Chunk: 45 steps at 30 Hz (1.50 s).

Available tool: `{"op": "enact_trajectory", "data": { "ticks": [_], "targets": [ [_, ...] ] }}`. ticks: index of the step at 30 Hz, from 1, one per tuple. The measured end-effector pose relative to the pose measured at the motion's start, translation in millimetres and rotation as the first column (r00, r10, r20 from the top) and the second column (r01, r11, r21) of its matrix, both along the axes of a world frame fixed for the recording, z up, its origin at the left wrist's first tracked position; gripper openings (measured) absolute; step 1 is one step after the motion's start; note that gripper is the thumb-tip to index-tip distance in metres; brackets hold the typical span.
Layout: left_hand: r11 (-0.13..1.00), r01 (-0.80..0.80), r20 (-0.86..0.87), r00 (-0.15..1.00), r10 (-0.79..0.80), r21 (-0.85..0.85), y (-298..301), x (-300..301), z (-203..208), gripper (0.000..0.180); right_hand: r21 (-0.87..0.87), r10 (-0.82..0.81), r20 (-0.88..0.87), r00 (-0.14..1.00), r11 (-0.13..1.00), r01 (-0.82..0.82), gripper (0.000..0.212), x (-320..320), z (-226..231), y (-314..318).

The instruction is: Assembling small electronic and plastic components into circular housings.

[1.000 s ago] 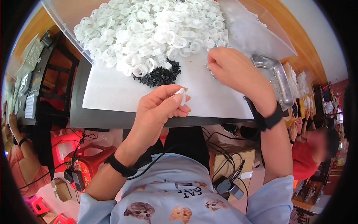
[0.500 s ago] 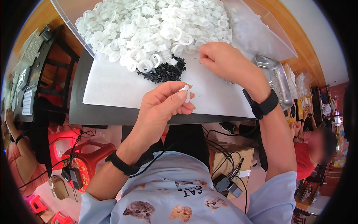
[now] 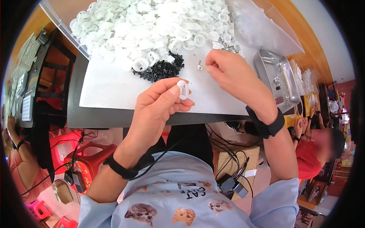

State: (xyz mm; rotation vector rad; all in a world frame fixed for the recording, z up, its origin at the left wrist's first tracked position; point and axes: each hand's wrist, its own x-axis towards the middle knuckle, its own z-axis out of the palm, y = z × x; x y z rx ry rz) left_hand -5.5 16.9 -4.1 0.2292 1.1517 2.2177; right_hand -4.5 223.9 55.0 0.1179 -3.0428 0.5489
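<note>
My left hand (image 3: 161,97) pinches a white round plastic part (image 3: 183,90) between thumb and fingers, its ring-like face with an opening turned toward me. To its right, my right hand (image 3: 232,74) is closed above the white sheet, thumb and forefinger together. A small shiny metal part (image 3: 200,65) shows right at those fingertips and looks pinched there, though the contact is hard to see. Just beyond my left hand lies a heap of small black parts (image 3: 161,70). Small metal pieces (image 3: 231,47) are gathered behind my right hand.
A large heap of white plastic parts (image 3: 152,26) spills from a clear bin (image 3: 62,28) at the back. A metal tray (image 3: 292,97) with small parts stands right. White sheeting (image 3: 102,89) covers the dark table (image 3: 95,117). Another person in red (image 3: 308,159) sits far right; red stools (image 3: 89,159) stand left.
The plastic part in my left hand has turned to show its open face. My right hand has drawn slightly nearer, uncovering the metal pieces, and a metal part now shows at its fingertips.
</note>
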Motion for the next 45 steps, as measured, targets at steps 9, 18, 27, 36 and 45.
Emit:
{"op": "enact_trajectory", "data": {
  "ticks": [9,18,27,36,45],
  "targets": [
    [1.0,0.001,-0.056,0.998,-0.001,-0.001,0.6,0.7,0.6,0.033,0.212,-0.029,-0.058,0.998,0.976,0.041,0.012,-11.8,-21.2,-11.9],
    [1.0,-0.008,-0.031,0.999,0.008,0.022,0.7,1.0,0.0,0.033,0.284,-0.038,-0.089,0.995,0.957,0.062,0.011,-5.9,-24.7,-20.3],
    [1.0,-0.023,0.008,1.0,0.023,0.018,1.2,0.2,1.4,0.033,-0.587,0.161,0.066,0.985,0.804,-0.092,0.006,22.4,4.0,-9.7],
    [0.998,0.029,0.022,0.999,-0.03,0.059,-2.1,-3.5,-1.2,0.03,-0.56,0.322,-0.066,0.944,0.771,-0.302,0.004,22.2,-1.9,-21.2],
    [0.999,0.014,0.038,0.999,-0.016,0.044,-2.5,-2.9,-0.7,0.031,-0.458,0.328,-0.18,0.927,0.806,-0.375,0.006,22.9,-11.8,-25.2]
  ]
}}
